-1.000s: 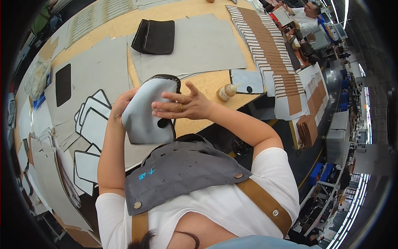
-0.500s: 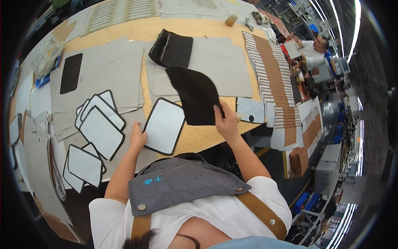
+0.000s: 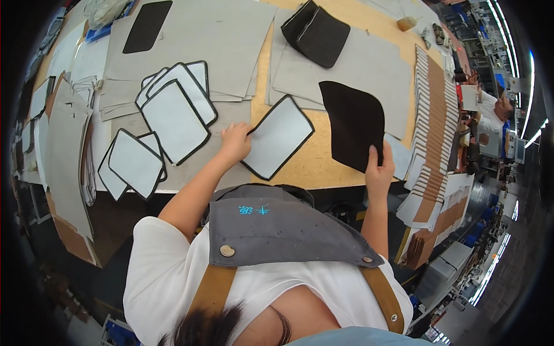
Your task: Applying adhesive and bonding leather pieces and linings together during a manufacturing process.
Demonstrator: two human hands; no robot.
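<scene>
My left hand [image 3: 235,143] is closed on the left edge of a white panel with a black border [image 3: 279,137], which sits tilted at the front of the table. My right hand [image 3: 380,164] pinches the lower right corner of a flat black panel [image 3: 354,124], thumb on its face, and holds it up to the right of the white one. A gap separates the two panels. Left of my left hand lies a fanned pile of similar white panels [image 3: 175,122], with a smaller group of white panels [image 3: 135,164] nearer the edge.
Behind the held pieces, folded black panels [image 3: 317,36] rest on grey sheets [image 3: 369,69]. Another black panel [image 3: 148,26] lies at the far left. A long row of overlapped brown-and-white pieces [image 3: 433,115] runs along the right. A person [image 3: 493,112] sits beyond it.
My view has swung, shifting the table in the picture. The black panel has moved right, away from the white panel it overlapped. The white panel has turned clockwise in my left hand.
</scene>
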